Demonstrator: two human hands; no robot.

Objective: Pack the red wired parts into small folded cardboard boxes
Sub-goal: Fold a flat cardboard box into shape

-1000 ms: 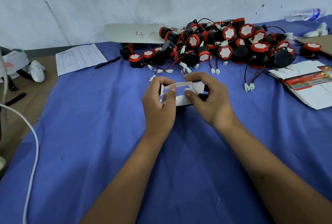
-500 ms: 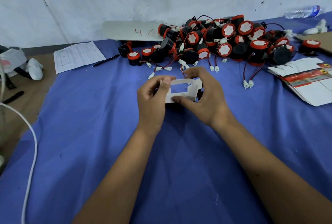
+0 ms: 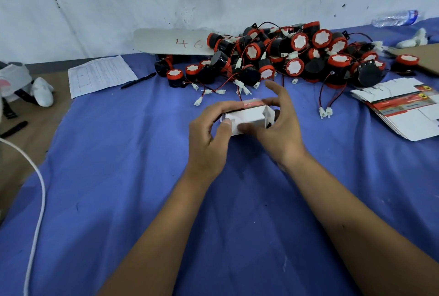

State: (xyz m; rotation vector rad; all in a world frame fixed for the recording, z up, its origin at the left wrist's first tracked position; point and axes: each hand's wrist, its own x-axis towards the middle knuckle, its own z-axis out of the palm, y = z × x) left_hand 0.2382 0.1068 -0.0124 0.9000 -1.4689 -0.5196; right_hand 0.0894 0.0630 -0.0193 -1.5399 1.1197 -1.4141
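Holding a small white cardboard box (image 3: 247, 116) just above the blue table (image 3: 118, 177), both hands were curled around it: left hand (image 3: 210, 134) gripped the left end, right hand (image 3: 280, 127) the right, index finger lifted. Looked like an end flap stood open, hard to tell. Further back sat the pile of red wired parts (image 3: 297, 58), with flat box blanks (image 3: 403, 108) off right.
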